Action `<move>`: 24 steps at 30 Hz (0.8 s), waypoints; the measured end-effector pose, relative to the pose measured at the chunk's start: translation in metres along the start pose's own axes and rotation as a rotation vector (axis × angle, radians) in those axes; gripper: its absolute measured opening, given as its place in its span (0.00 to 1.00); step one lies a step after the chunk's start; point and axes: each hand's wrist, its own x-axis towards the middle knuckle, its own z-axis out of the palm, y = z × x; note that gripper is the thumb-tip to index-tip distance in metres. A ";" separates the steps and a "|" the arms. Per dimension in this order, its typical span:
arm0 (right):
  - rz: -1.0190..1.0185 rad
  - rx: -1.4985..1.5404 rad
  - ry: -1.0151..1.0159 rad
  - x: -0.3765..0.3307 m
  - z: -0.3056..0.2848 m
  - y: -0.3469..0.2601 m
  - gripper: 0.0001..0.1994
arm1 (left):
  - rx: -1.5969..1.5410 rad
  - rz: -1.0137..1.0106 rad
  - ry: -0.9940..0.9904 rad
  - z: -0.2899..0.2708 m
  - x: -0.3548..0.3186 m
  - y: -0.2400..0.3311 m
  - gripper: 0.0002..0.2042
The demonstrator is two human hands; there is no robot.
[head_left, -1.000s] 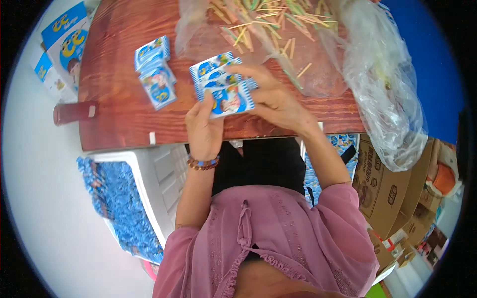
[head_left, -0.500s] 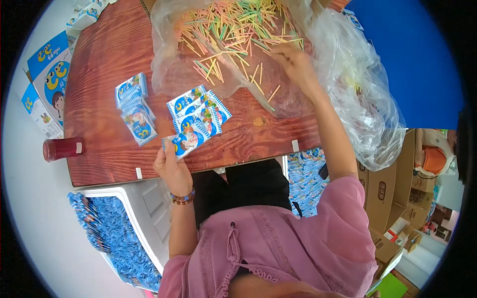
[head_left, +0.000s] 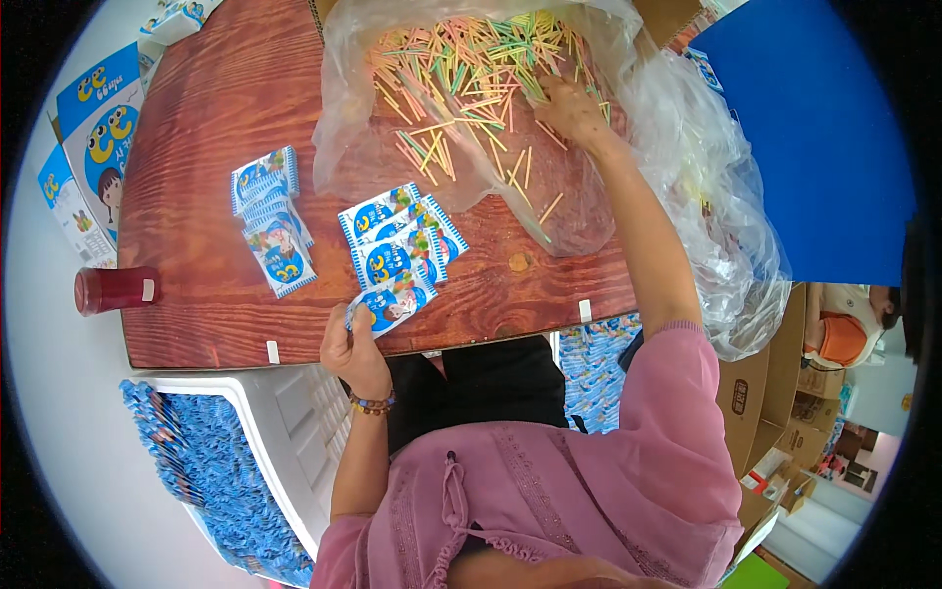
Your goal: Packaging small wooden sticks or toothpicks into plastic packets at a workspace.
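Observation:
My left hand [head_left: 357, 355] pinches the lower left end of a blue and white sachet [head_left: 400, 306] over the table's near edge. Just beyond it lie several matching sachets [head_left: 388, 257], overlapping in a fanned heap. Another overlapping row of sachets [head_left: 279, 250] is farther left. My right hand [head_left: 574, 113] reaches across to the right side of a pile of thin pastel sticks [head_left: 471, 59] in pink, yellow and green. Its fingertips touch the sticks; whether they grip any is hidden. The sticks lie on an opened clear plastic bag [head_left: 343, 137].
A red-lidded jar [head_left: 116, 292] stands at the table's left edge, near printed boxes [head_left: 103, 147]. Crumpled clear plastic [head_left: 711, 196] hangs over the right edge. White bins of blue sachets [head_left: 231, 471] sit below. Cardboard boxes [head_left: 751, 393] and another person [head_left: 849, 324] are at right.
My right hand has moved farther into the stick pile, its fingertips now among the sticks. My left hand still holds its sachet. The whole view has shifted slightly.

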 end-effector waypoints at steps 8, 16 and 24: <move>0.085 -0.161 0.006 0.014 0.016 0.004 0.21 | 0.009 0.013 -0.014 0.001 0.000 0.002 0.06; -0.041 -0.057 0.085 -0.002 0.023 0.027 0.16 | -0.015 0.028 -0.055 0.002 0.003 0.008 0.05; 0.038 0.179 0.031 0.029 0.005 -0.051 0.17 | 0.011 0.020 -0.010 0.006 0.003 0.009 0.04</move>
